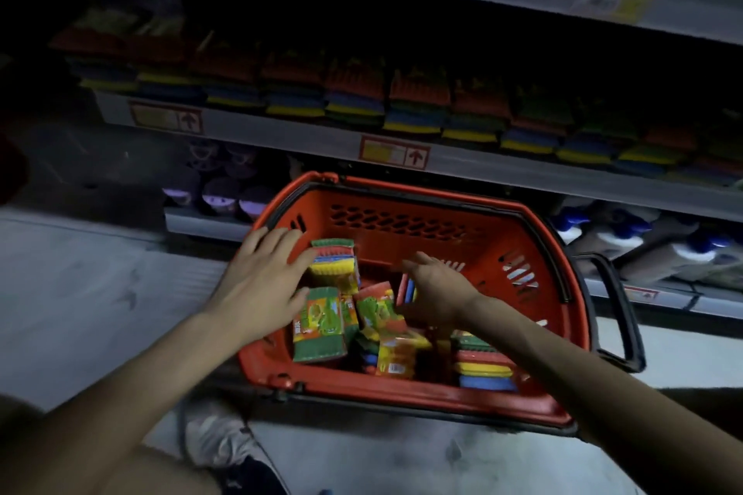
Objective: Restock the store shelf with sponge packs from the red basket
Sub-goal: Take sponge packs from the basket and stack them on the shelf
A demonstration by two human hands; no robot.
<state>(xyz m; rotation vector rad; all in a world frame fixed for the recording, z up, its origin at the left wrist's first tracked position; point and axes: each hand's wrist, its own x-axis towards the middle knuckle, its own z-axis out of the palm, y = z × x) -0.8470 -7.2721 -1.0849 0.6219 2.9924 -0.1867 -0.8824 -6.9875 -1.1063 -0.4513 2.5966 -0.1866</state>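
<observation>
Red plastic shopping basket (402, 209) parked on the floor under the grey metal sponge shelf (281, 133), for short reaches. Left hand (265, 277), fingers straight, steadies an upright multicoloured sponge pack (333, 265); right hand (436, 289) covers another pack (406, 289), grip unclear. More packs lie loose inside

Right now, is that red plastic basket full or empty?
Partly full: the red plastic basket holds several colourful sponge packs, all lying below its rim.

One red basket (406, 209), two hands (261, 277), at least six sponge packs (321, 323) inside it
</observation>
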